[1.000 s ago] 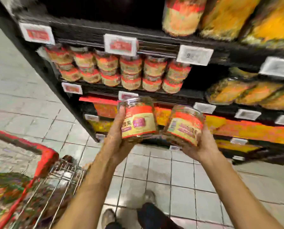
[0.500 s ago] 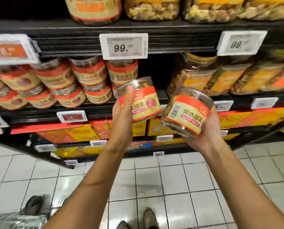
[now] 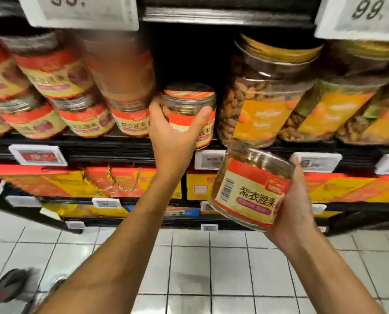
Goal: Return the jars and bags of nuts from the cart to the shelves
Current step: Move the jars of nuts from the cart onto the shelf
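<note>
Two red-labelled jars in hand, one each. Left hand [image 3: 173,134] grips the first jar [image 3: 189,103], thumb and fingers wrapped round its side. It is upright at the shelf [image 3: 112,146] edge, in the gap between the stacked matching jars [image 3: 53,73] and the large orange-labelled jars [image 3: 263,98]; base contact with the shelf unclear. Right hand [image 3: 295,214] cradles the second jar [image 3: 250,189], tilted, below that shelf, fingers curled round it.
</note>
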Demonstrator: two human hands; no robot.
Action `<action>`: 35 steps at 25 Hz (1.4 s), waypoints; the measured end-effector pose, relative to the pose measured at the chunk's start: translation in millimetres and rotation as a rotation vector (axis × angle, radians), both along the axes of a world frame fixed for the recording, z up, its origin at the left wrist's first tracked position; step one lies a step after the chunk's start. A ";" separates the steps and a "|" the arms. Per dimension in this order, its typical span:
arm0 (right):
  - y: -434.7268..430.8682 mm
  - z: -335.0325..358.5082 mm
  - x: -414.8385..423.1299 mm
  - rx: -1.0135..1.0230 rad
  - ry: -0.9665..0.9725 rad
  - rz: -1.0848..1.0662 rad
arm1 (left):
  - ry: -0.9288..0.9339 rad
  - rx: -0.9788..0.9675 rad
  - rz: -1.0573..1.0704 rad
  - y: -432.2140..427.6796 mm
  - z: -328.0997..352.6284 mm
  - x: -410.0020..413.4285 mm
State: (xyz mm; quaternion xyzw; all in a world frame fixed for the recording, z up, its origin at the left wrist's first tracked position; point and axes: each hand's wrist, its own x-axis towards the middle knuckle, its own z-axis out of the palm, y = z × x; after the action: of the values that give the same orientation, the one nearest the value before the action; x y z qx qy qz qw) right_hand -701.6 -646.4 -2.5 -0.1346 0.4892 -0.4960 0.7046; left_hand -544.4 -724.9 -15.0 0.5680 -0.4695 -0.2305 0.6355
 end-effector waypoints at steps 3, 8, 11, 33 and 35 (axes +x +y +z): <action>-4.4 -2.6 0.1 -0.013 -0.029 0.051 | -0.181 0.043 0.038 -7.8 -9.4 -1.1; -9.5 1.0 8.4 -0.076 -0.084 0.074 | -0.238 0.113 -0.042 12.6 -4.5 7.6; -14.8 5.9 15.6 -0.120 -0.068 0.063 | 0.038 0.111 0.002 58.0 4.9 4.5; 1.1 74.3 63.3 -0.786 0.315 -0.048 | 0.146 0.016 -0.292 60.9 87.3 24.4; -13.6 74.2 68.0 -0.817 0.356 -0.026 | 0.216 0.009 -0.309 51.6 86.0 25.7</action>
State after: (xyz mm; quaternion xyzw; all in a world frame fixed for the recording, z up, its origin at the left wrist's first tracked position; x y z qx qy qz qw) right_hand -633.6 -660.0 71.7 -0.4790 0.3683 -0.6267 0.4921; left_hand -518.7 -673.3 71.0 0.4638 -0.4790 -0.3869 0.6369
